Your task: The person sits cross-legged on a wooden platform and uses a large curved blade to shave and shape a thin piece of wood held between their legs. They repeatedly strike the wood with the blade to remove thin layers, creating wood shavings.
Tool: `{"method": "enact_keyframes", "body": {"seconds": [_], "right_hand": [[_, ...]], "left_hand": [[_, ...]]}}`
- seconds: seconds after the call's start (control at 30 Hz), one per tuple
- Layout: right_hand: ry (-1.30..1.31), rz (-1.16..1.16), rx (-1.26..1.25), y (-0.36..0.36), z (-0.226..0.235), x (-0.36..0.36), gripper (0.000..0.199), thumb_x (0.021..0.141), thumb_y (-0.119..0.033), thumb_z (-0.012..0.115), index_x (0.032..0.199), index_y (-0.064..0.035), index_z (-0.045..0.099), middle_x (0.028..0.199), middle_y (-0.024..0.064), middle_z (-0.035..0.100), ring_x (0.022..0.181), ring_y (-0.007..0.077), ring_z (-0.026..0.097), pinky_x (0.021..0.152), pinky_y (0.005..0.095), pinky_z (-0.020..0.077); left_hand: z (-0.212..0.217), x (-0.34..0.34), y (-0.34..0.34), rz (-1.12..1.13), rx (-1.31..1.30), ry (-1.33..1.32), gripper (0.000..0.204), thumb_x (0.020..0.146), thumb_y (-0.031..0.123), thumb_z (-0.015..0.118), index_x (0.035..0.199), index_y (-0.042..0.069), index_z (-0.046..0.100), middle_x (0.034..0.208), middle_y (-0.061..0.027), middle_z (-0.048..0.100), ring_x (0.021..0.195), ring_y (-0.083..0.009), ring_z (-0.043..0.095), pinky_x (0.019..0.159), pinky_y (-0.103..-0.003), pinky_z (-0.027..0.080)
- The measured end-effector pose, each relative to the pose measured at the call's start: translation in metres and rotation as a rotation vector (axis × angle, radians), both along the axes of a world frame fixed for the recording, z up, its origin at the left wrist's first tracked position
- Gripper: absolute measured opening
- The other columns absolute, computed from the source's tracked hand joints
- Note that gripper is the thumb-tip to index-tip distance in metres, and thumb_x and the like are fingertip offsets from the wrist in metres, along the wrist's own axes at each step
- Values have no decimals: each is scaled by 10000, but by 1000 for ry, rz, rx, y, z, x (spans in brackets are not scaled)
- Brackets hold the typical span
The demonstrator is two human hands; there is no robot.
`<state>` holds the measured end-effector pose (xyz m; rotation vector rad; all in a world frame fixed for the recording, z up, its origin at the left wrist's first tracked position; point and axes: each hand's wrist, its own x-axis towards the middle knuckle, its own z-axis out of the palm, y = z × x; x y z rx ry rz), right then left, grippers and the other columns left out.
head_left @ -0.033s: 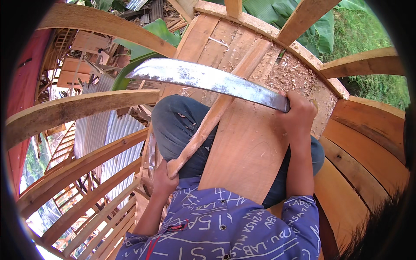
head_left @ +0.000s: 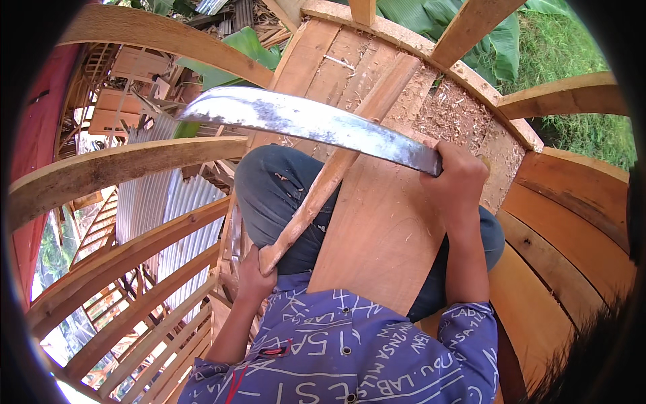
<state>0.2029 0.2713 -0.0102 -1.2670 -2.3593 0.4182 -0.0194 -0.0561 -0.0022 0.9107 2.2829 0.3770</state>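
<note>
Since the earlier frame, my long curved blade (head_left: 316, 122) has slid slightly to the left, and my right hand (head_left: 457, 172) has shifted a touch the same way. Around me, shavings (head_left: 457, 114) are scattered on the plank floor (head_left: 313, 50), thickest towards its far right corner. A thick rim beam (head_left: 471, 84) borders the far edge, with curved wooden ribs (head_left: 134, 158) rising off to the left. Beyond the left edge are corrugated sheets (head_left: 188, 209); past the far right corner is grass (head_left: 558, 57). A wide board (head_left: 380, 222) lies between my bent legs, pointing towards the far edge.

The wooden stick (head_left: 313, 200) runs from my left hand (head_left: 254, 277) slantwise past my left knee (head_left: 272, 195) to near the far edge. The blade crosses over it; I cannot tell whether they touch. My left hand is wrapped round the stick's near end, low beside my shirt. My right hand is clenched on the blade's handle, forearm reaching forward over my right leg.
</note>
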Motion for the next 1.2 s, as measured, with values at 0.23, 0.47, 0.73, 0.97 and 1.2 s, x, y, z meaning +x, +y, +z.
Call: {"method": "enact_keyframes", "body": {"seconds": [0.23,0.47,0.73,0.97,1.2], "right_hand": [[-47,-5,37,4,-2,9,180,779,-194,689,678,-74,602,615,107,603,547,286,608,520,389,451],[-45,-69,35,4,-8,11,147,771,-180,688,694,-75,620,625,107,611,562,292,615,519,388,450],[-34,-82,3,13,-15,16,158,728,-171,693,660,-67,596,628,121,603,588,311,613,550,416,461],[-53,-77,-38,-2,-9,7,143,731,-175,682,687,-65,602,643,115,616,590,296,624,546,394,464],[24,51,65,-3,2,3,199,760,-139,685,632,-57,557,587,103,563,550,287,590,519,395,439]], "left_hand": [[-4,-5,-10,-32,-24,21,290,705,63,579,987,6,547,839,-237,627,835,-453,615,710,-435,495],[3,-3,2,37,22,-96,295,694,63,577,978,-5,536,822,-241,608,822,-451,610,714,-439,483],[-3,-8,-10,-25,-76,-21,361,690,62,577,1042,-6,541,833,-250,615,828,-451,615,738,-433,489],[-2,-6,-3,-28,31,-82,367,693,65,573,1052,-4,540,815,-238,616,825,-427,628,729,-398,489],[3,-17,-7,-31,-86,-116,376,694,77,572,1063,8,550,841,-237,623,859,-418,633,749,-391,490]]}}
